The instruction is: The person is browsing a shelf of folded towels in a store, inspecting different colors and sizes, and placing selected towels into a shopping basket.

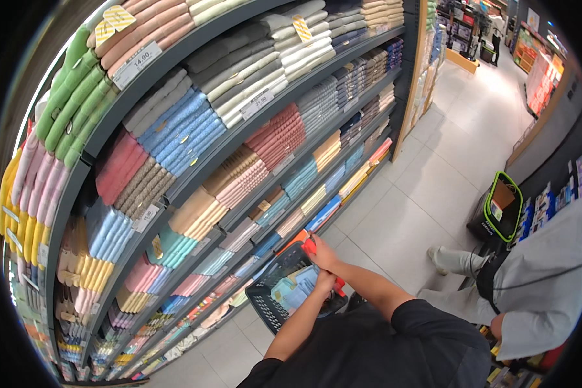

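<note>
A dark plastic shopping basket hangs low in front of my body, beside the shelves. Its red handle passes beneath both hands, with its ends showing on either side. My right hand grips the handle near its far end. Closer to my body, my left hand is closed around the same handle; its fingers are partly hidden. Inside the basket lie folded light-blue cloths, which look like towels, and a pale green one. My left forearm covers part of the basket.
Tall dark shelving stacked with folded towels runs along my left. At right stands a person in light grey clothes, near a black basket with a green rim on the tiled floor. Another person is farther down the aisle.
</note>
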A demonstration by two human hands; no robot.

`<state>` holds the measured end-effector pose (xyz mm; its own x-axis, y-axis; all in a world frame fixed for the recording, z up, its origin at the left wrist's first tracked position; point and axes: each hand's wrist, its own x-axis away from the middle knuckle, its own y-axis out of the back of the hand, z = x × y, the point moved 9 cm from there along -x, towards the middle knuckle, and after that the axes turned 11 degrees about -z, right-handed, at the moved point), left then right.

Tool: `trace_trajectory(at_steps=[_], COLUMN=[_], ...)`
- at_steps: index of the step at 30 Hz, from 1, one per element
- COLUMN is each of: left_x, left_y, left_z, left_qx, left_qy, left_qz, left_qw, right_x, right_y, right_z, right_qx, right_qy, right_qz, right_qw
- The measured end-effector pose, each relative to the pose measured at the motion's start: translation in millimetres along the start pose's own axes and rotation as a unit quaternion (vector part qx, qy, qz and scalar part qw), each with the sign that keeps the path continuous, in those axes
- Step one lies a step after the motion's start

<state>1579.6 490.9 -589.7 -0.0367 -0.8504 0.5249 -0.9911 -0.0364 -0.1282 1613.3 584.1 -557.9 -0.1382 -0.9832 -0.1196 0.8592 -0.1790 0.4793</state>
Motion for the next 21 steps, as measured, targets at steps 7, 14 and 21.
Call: trace_trajectory(at_steps=[7,14,21], left_x=[-14.2,-22.7,-33.1], left_y=[6.1,5.4,1.9], left_z=[7.7,16.2,17.7], left_qx=[-0.011,-0.057,-0.066], left_qy=[-0.045,0.005,-0.068], left_qz=[0.039,0.087,0.108], left_qw=[0.998,0.995,0.99], right_x=[-4.2,-8.9,-9.4], right_y=[0.1,10.8,13.5], right_z=[-14.5,-0.3,3.7], right_qx=[0.158,0.11,0.078], right_qy=[-0.111,-0.15,-0.172], right_qz=[0.08,0.056,0.099], right_qw=[0.978,0.981,0.977])
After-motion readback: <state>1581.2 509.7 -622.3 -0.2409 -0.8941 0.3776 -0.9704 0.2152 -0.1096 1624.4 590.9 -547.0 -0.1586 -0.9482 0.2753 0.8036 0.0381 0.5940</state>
